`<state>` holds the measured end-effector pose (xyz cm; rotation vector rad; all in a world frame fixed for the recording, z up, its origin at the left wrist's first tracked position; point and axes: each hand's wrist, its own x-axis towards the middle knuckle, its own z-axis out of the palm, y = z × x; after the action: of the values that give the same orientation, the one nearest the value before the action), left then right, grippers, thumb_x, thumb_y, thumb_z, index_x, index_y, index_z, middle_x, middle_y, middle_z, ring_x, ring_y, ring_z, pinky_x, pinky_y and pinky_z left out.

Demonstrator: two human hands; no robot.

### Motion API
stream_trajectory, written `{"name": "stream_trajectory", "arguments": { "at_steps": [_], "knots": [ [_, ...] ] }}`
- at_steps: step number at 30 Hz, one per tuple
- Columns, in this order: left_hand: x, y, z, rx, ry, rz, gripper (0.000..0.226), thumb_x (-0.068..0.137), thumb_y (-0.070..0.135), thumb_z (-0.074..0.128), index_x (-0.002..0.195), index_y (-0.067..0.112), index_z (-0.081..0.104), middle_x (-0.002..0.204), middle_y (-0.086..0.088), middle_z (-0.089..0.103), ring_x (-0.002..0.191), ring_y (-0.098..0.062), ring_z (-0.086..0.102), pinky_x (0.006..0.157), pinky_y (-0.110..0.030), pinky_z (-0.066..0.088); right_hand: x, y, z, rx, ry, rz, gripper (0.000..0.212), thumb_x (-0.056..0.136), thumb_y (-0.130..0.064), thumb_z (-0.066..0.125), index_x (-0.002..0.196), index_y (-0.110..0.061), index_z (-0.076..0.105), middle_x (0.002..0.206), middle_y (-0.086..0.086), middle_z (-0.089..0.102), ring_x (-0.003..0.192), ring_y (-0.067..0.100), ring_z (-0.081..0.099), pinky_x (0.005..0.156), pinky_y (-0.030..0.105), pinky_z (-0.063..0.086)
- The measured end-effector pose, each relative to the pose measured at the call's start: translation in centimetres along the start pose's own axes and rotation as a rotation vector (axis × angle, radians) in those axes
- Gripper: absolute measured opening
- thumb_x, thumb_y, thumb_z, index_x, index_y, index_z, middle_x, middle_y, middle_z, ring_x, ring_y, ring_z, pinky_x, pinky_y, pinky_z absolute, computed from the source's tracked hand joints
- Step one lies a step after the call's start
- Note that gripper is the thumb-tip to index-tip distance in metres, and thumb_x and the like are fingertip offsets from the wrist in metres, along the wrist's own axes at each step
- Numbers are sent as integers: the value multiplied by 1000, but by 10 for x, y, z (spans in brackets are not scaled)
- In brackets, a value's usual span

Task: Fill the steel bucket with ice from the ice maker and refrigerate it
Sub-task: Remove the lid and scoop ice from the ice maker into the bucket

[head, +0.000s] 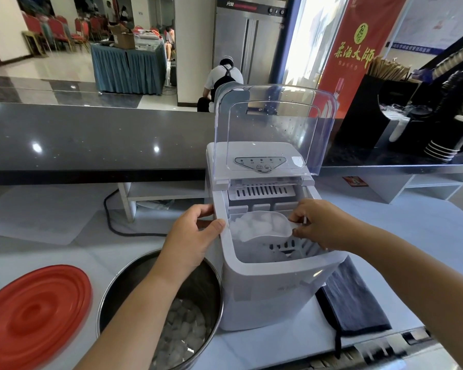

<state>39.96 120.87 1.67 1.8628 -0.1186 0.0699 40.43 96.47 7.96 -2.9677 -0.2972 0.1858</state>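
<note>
Left of the ice maker (265,287) and touching its side, steel bucket (205,287) stands upright on the white table (425,236), round, shiny rim, dark inner wall, partly filled with cloudy ice cubes (182,329); left forearm crosses over its mouth

Ice maker white plastic, clear lid (273,124) flipped up at its back, control panel visible through lid, slotted basket inside

Left hand (193,236) grips ice maker's left wall, thumb hooked over the rim, fingers curled round the outside

Right hand (321,225) pinches handle of translucent scoop (267,232), fingers closed on it; scoop sits inside ice maker's opening above the basket, heaped with ice

Further left of ice maker, past the bucket, red round lid (35,313) with concentric ridges lies flat on table, apart from the bucket

Right of ice maker, dark cloth (356,297) lies on table, partly tucked under the machine

Black cable (110,217) loops on table to ice maker's left rear

Behind ice maker, raised black stone counter (91,140) runs across; to its right rear black holder with stacked paper cups (444,145)

Far behind ice maker: steel refrigerator (241,41), person in apron (225,78) crouched in front of it, red banner (358,41) to the right, red chairs (56,30) and draped tables in hall at left rear
</note>
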Motion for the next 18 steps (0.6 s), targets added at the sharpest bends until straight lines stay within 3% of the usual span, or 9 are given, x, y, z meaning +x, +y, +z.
{"name": "stream_trajectory", "arguments": {
  "at_steps": [5,11,15,18],
  "knots": [
    [0,3,-1,49,-4,4,33,89,28,62,120,20,56,112,12,60,103,-7,55,73,-12,40,-11,-2,-4,108,10,40,11,87,-17,65,92,-8,67,90,0,51,68,14,50,45,14,44],
    [-5,3,-7,80,4,6,32,90,24,61,121,19,58,115,8,62,107,-10,56,88,-24,44,-21,-2,-5,241,27,98,2,86,-12,66,85,-13,64,85,-5,50,58,14,52,41,15,43],
    [-10,0,-13,85,16,0,29,91,22,59,119,19,59,110,7,63,100,-6,57,84,-20,43,-29,-4,-7,251,56,121,6,85,-14,67,84,-17,63,83,-8,51,53,14,52,44,20,47],
    [-12,0,-20,69,9,2,26,90,20,61,116,19,62,105,8,65,96,-4,59,79,-15,43,-32,-9,-11,228,83,135,11,84,-17,69,81,-24,62,84,-9,53,60,17,56,56,30,55]
  ]
}}
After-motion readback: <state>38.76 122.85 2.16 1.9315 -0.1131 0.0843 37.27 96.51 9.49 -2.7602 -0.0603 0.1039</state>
